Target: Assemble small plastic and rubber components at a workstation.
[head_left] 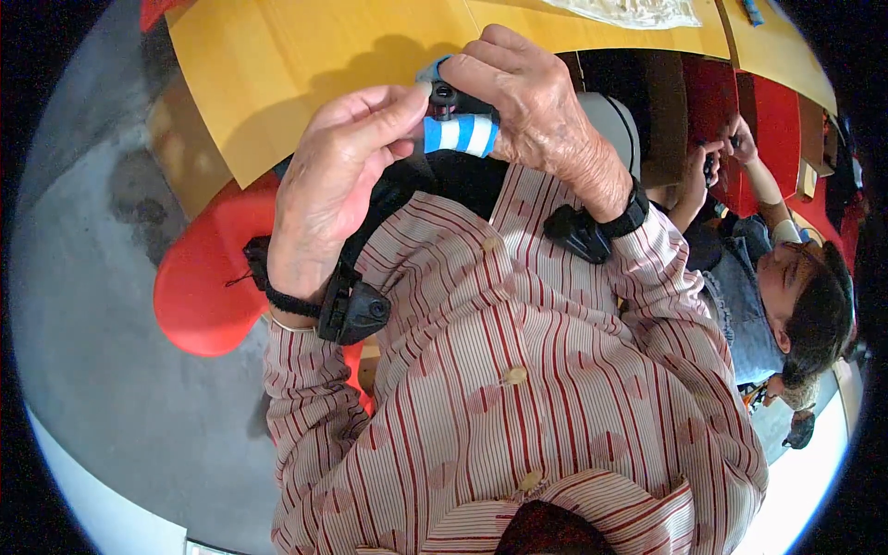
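Note:
Above the near edge of the yellow table, both hands meet on a small black object (444, 95) with a round, ring-like part. A band with blue and white stripes (461, 135) sits at its lower side, and a bit of blue shows at its top. My left hand (347, 153) closes thumb and fingers at the object's left side. My right hand (541, 111) wraps round it from the right, fingers bent over the top. The fingers hide much of the object, so its kind cannot be made out.
The yellow wooden table (277, 65) lies beyond my hands, with a clear plastic sheet or bag (638, 11) at its far side. A red chair (208, 277) stands at the left. Another person (754, 287) works at the right. Black devices (356, 310) are strapped to both wrists.

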Action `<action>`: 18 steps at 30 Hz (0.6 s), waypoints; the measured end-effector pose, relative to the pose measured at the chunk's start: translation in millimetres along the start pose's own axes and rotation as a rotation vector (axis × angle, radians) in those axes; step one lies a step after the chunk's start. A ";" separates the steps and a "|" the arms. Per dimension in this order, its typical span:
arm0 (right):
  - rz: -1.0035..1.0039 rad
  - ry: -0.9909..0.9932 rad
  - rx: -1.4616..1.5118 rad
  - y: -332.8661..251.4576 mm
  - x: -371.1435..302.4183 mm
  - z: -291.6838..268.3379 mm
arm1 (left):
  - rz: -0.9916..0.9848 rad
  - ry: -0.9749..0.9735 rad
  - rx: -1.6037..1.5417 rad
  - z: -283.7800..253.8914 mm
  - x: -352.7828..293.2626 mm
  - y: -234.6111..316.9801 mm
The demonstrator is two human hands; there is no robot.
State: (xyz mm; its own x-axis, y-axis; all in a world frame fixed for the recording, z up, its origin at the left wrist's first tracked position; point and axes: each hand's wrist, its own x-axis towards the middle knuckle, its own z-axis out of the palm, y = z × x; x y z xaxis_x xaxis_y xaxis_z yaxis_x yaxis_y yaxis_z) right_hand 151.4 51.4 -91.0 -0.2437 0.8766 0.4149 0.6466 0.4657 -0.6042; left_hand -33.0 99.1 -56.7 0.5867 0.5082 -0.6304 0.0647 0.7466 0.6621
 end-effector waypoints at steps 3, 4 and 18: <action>0.008 0.014 0.006 0.8 -0.4 2.9 | 0.008 0.047 0.030 4.5 -2.2 1.8; 0.008 0.016 0.006 1.1 -0.4 3.1 | 0.029 0.047 0.044 6.2 -2.9 3.0; 0.026 0.077 0.086 -1.3 -2.3 2.6 | -0.003 0.032 0.033 5.1 4.0 1.8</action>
State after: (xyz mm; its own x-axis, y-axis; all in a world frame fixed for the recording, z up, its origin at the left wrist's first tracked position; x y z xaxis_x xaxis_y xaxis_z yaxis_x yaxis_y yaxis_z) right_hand 149.3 49.1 -92.9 -0.1693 0.8785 0.4468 0.5872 0.4540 -0.6701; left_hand -26.4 100.3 -56.0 0.5604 0.5200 -0.6446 0.0936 0.7336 0.6731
